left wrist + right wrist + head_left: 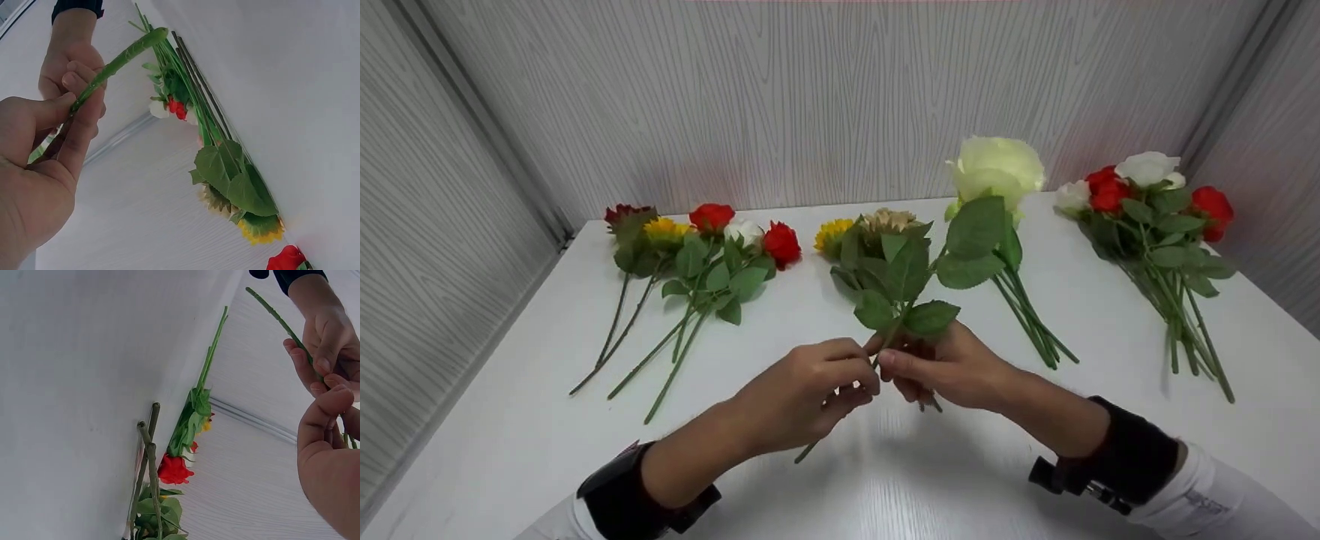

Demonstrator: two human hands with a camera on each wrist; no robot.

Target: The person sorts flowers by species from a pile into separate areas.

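A pale cream rose [997,169] with green leaves [975,232] is held up at a slant over the table. My left hand [810,390] pinches its stem [124,59] between thumb and fingers, and the bare lower end sticks out past that hand. Just above and beside it, my right hand [952,367] grips the same stem, thumb in front. The two hands nearly touch. Behind them lie a yellow sunflower [832,236] and a beige sunflower [889,220], their stems partly hidden by the right hand.
Dark red and yellow sunflowers [666,229] lie at the left beside red roses [782,244] and a white one. Green stems [1027,322] lie behind the cream rose, their blooms hidden. A bunch of red and white roses [1147,169] lies at the right. Panels [847,97] enclose the white table [540,390].
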